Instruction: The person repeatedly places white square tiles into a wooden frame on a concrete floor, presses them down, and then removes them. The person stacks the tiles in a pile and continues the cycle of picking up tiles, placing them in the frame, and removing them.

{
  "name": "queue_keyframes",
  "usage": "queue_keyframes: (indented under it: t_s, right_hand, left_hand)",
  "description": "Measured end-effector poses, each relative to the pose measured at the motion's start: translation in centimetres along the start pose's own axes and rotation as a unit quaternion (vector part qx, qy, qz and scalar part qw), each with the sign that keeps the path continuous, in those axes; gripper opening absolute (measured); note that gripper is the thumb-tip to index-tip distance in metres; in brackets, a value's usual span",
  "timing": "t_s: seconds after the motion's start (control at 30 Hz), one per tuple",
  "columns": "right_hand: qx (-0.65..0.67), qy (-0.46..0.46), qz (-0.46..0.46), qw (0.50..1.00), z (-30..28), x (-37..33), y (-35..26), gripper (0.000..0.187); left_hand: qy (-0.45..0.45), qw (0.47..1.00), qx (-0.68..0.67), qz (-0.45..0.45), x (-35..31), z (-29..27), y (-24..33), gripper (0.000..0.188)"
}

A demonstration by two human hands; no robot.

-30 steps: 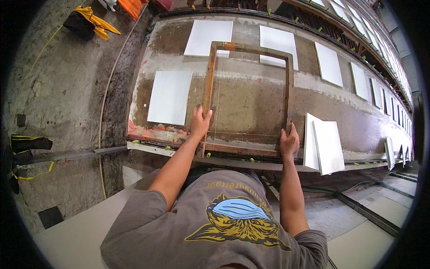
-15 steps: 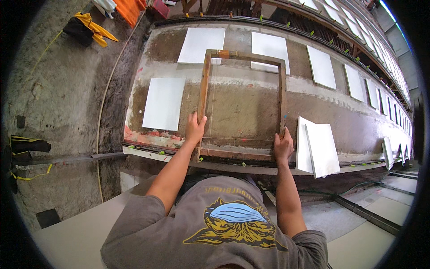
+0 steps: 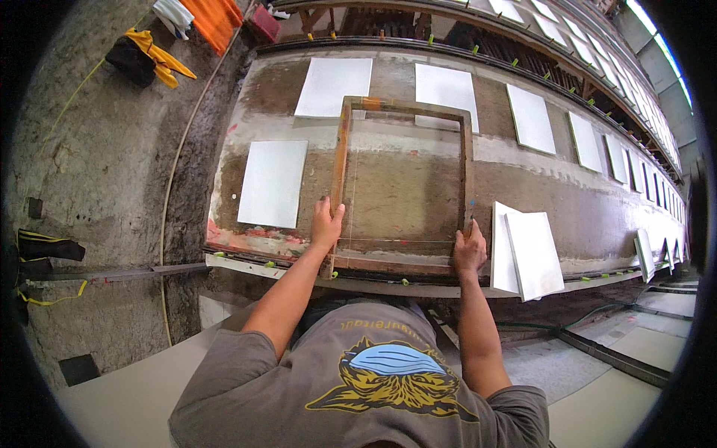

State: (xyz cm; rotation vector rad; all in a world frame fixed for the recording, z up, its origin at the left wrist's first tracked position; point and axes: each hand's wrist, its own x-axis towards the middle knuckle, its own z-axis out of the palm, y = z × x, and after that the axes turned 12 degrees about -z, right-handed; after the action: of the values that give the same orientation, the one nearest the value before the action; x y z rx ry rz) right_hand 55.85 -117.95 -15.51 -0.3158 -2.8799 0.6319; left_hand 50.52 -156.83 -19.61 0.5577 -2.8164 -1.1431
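Observation:
A rectangular wooden frame (image 3: pixel 340 160) is held up in front of me over the long worktable (image 3: pixel 538 194). My left hand (image 3: pixel 327 222) is closed round its left bar, near the lower end. On the opposite bar, my right hand (image 3: pixel 470 249) grips at about the same height. Thin pale lines cross the inside of the frame, and the stained tabletop shows through it. Whether a fine mesh spans it I cannot tell. Behind its far bar lies part of a white sheet (image 3: pixel 446 82). Two overlapping white sheets (image 3: pixel 534 254) lie right of my right hand.
More white sheets (image 3: pixel 272 183) lie along the table, which runs off to the right. Small yellow-green clips (image 3: pixel 405 281) dot its edge rails. Another table with sheets (image 3: pixel 551 30) stands beyond. At left, a hose (image 3: pixel 175 175) and yellow-and-black cloth (image 3: pixel 149 60) lie on the floor.
The view has tilted slightly, so the table and sheets sit a little lower in the picture. Both hands keep their hold on the wooden frame, with little other movement.

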Motion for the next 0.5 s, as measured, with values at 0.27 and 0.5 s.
queue_keyframes:
  t_s: [0.27, 0.5]
  right_hand:
    - [-0.041, -0.002, -0.002, 0.999, 0.3, -0.3, -0.4, 0.058]
    - [-0.097, -0.048, 0.018, 0.994, 0.0, 0.4, -0.9, 0.058]
  left_hand:
    - [-0.006, 1.000, 0.007, -0.003, -0.4, 0.0, 0.0, 0.057]
    - [0.031, 0.998, 0.051, 0.027, -0.2, 1.2, -0.8, 0.063]
